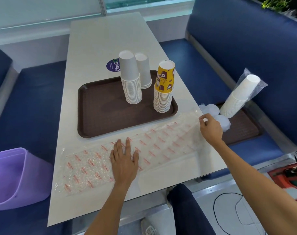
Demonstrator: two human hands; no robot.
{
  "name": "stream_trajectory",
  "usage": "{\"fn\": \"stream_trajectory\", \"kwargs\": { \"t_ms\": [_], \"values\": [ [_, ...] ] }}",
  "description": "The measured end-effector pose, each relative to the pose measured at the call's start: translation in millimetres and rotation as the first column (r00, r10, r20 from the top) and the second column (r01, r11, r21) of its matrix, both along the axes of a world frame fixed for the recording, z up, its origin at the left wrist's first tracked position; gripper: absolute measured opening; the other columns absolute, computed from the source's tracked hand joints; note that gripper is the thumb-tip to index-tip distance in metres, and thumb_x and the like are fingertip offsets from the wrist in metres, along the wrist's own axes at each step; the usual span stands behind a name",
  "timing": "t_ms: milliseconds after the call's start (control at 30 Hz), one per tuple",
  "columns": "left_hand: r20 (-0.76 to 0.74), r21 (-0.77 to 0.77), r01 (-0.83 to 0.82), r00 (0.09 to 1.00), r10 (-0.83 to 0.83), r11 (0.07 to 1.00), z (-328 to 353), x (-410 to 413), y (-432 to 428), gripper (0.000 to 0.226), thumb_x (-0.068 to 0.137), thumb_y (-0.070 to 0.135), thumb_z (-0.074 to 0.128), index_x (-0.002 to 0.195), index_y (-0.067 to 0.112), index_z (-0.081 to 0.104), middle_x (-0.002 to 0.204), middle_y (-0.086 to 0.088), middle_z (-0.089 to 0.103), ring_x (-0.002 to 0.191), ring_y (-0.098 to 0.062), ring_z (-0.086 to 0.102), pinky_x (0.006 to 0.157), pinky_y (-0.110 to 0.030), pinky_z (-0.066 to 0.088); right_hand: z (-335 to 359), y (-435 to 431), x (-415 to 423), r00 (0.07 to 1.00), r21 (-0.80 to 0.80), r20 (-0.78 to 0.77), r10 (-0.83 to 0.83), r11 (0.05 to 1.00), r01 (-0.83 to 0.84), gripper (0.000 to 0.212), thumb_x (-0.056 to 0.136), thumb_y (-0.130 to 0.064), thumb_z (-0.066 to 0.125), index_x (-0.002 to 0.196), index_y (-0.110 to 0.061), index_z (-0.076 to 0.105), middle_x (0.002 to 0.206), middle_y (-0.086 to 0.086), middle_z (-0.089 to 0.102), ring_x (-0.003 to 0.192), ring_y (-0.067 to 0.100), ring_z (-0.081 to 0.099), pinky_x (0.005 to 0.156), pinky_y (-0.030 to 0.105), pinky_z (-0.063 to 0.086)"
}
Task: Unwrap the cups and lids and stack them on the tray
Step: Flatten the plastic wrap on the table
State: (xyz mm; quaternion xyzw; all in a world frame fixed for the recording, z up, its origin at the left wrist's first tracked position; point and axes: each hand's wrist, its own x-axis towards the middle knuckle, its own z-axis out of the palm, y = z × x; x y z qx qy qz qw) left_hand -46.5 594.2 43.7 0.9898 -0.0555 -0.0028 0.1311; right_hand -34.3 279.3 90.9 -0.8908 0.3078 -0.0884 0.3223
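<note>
A brown tray (pixel 100 114) on the white table carries a tall stack of grey-white cups (pixel 130 82), a short stack of white cups (pixel 144 72) behind it and a stack of yellow patterned cups (pixel 164 89) at its right. In front of the tray lies a long, flat, clear plastic wrapper with red print (pixel 154 146). My left hand (pixel 124 160) presses flat on the wrapper. My right hand (pixel 210 128) pinches the wrapper's right end at the table edge.
A second brown tray (pixel 244 131) on the blue bench at right holds a wrapped stack of white cups (pixel 241 95) and clear lids (pixel 212 109). A purple bin (pixel 17 177) stands on the left bench. A red object (pixel 293 175) and a black cable (pixel 229 216) lie on the floor.
</note>
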Motion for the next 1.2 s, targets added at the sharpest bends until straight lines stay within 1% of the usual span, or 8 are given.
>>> {"fn": "stream_trajectory", "kwargs": {
  "t_ms": [133,233,333,467,567,667,867,1200],
  "values": [
    [0.007,0.015,0.0,1.0,0.0,1.0,-2,1,0,0.068,0.098,0.052,0.01,0.141,0.011,0.044,0.141,-0.022,0.045,0.127,-0.04,0.047,0.103,-0.053,0.035,-1,2,-2,0.996,-0.033,0.021,-0.083,0.996,0.084,0.019,0.099,-0.017,0.047,0.111,-0.007,0.058,0.062,0.004,0.052,0.056,0.018,0.047,0.048,0.025,0.029],
    [0.003,0.025,0.001,1.0,-0.001,1.0,-4,2,-2,0.068,0.098,0.05,0.013,0.139,0.007,0.046,0.139,-0.024,0.046,0.126,-0.042,0.047,0.102,-0.056,0.035,8,17,3,0.97,-0.106,0.159,-0.186,0.973,0.204,0.026,0.096,-0.017,0.05,0.119,-0.006,0.054,0.102,0.016,0.061,0.09,0.03,0.058,0.071,0.039,0.046],
    [0.019,-0.024,-0.025,0.999,0.026,0.999,-1,1,-11,0.063,0.093,0.04,0.025,0.136,0.001,0.049,0.141,-0.026,0.044,0.13,-0.043,0.043,0.106,-0.057,0.027,1,54,1,0.94,-0.288,0.308,0.145,0.956,-0.053,0.03,0.091,-0.018,0.048,0.117,-0.006,0.059,0.116,0.018,0.06,0.104,0.036,0.055,0.09,0.047,0.042],
    [0.058,-0.155,-0.029,0.998,0.039,0.987,10,4,-38,0.057,0.093,0.029,0.024,0.135,-0.003,0.047,0.144,-0.023,0.04,0.135,-0.039,0.037,0.11,-0.049,0.018,-25,118,-7,0.762,-0.421,0.192,0.618,0.753,-0.505,0.037,0.091,-0.022,0.039,0.123,-0.013,0.055,0.127,0.02,0.058,0.117,0.032,0.051,0.102,0.042,0.03],
    [0.056,-0.22,-0.043,0.997,0.057,0.975,6,7,-47,0.044,0.097,0.015,0.037,0.138,-0.001,0.044,0.148,-0.019,0.036,0.14,-0.035,0.03,0.115,-0.042,0.014,-33,151,-12,0.707,-0.353,0.028,0.706,0.669,-0.654,0.047,0.092,-0.027,0.033,0.128,-0.01,0.058,0.137,0.017,0.052,0.128,0.031,0.05,0.113,0.045,0.024],
    [0.029,-0.209,-0.058,0.997,0.065,0.976,-1,4,-47,0.045,0.095,0.007,0.046,0.139,0.001,0.042,0.148,-0.02,0.036,0.14,-0.034,0.03,0.116,-0.041,0.013,-37,160,-17,0.656,-0.229,-0.109,0.747,0.623,-0.748,0.067,0.098,-0.044,0.005,0.145,-0.011,0.038,0.154,0.013,0.027,0.145,0.027,0.022,0.115,0.042,-0.003],
    [0.058,-0.132,-0.065,0.996,0.073,0.989,0,1,-47,0.053,0.096,0.027,0.023,0.136,0.003,0.048,0.141,-0.019,0.046,0.132,-0.034,0.042,0.111,-0.044,0.022,-49,136,-18,0.617,-0.226,-0.202,0.76,0.577,-0.785,0.08,0.086,-0.06,-0.014,0.151,-0.024,0.013,0.157,0.001,-0.005,0.145,0.016,-0.009,0.115,0.037,-0.013],
    [-0.02,-0.077,-0.03,0.999,0.029,0.997,4,1,-47,0.063,0.1,0.041,0.015,0.134,0.001,0.05,0.138,-0.022,0.049,0.127,-0.039,0.048,0.104,-0.052,0.035,-44,51,-17,0.825,-0.289,-0.382,0.417,0.794,-0.535,0.102,0.061,-0.082,-0.028,0.15,-0.035,-0.011,0.156,0.002,-0.025,0.144,0.027,-0.023,0.111,0.049,-0.02]
  ]
}}
